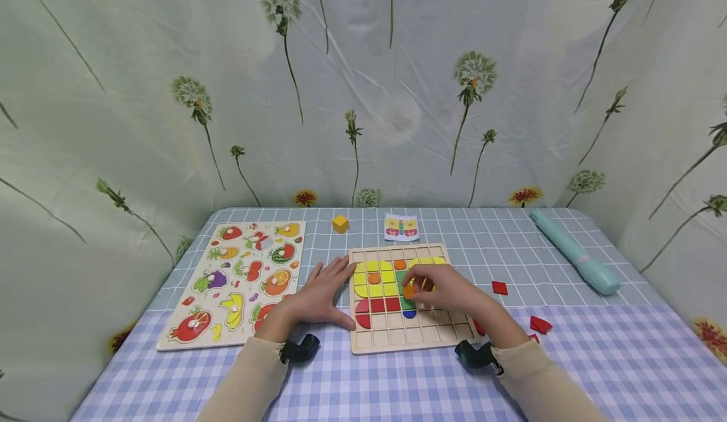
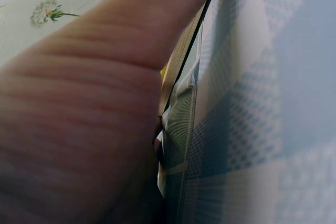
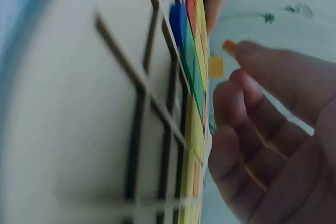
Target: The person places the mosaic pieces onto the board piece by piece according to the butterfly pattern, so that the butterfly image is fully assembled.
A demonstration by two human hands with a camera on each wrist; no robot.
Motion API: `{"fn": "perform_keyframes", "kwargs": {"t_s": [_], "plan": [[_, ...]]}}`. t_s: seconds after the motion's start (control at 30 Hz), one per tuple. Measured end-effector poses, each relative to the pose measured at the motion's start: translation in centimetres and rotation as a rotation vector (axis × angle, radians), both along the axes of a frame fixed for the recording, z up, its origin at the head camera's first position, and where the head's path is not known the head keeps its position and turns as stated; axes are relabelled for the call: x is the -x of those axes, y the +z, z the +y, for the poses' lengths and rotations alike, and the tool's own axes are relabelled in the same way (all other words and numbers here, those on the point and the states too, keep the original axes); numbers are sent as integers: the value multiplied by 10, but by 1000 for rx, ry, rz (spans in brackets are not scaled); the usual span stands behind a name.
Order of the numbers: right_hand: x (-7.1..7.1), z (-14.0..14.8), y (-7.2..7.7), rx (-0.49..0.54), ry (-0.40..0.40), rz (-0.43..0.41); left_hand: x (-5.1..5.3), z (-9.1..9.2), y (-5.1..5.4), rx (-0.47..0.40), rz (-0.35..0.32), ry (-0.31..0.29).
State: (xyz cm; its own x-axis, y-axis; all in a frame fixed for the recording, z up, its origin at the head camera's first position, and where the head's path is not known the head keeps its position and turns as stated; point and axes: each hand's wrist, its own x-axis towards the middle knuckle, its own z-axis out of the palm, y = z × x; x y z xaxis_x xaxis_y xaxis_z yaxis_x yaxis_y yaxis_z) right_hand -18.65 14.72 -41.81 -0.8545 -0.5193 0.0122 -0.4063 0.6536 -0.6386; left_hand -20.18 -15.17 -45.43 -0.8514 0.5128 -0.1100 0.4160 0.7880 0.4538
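A wooden grid board (image 1: 388, 340) lies mid-table, with yellow, red, green and blue pieces in some cells and orange discs on its upper part. My right hand (image 1: 434, 285) is over the board and pinches an orange disc (image 3: 229, 47) between thumb and fingertips, above the green column (image 1: 407, 304). With fingers spread, my left hand (image 1: 318, 296) rests at the board's left edge. The left wrist view is mostly filled by the left hand's heel (image 2: 79, 103). Behind the board, a small card (image 1: 401, 227) shows a butterfly made of coloured shapes.
Left of the board lies a fruit peg puzzle (image 1: 187, 302). A yellow cube (image 1: 340, 224) stands behind. To the right are loose red pieces (image 1: 500, 288) and a long turquoise object (image 1: 576, 255). A flowered curtain (image 1: 397, 94) hangs behind the table.
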Motion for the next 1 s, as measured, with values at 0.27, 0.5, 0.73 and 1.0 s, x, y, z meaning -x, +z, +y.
{"fn": "perform_keyframes", "kwargs": {"t_s": [0.27,0.5,0.73,1.0], "plan": [[-10,-24,-2,-21,-8,3,0,0,1,-3,-1,-7],[-20,-37,-2,-28,-14,-26,1,-1,1,5,4,-10],[-26,-45,-5,-41,12,-57,0,-1,0,6,12,-10],[-28,-48,-9,-56,41,-1,-1,-1,1,5,10,-12]]}}
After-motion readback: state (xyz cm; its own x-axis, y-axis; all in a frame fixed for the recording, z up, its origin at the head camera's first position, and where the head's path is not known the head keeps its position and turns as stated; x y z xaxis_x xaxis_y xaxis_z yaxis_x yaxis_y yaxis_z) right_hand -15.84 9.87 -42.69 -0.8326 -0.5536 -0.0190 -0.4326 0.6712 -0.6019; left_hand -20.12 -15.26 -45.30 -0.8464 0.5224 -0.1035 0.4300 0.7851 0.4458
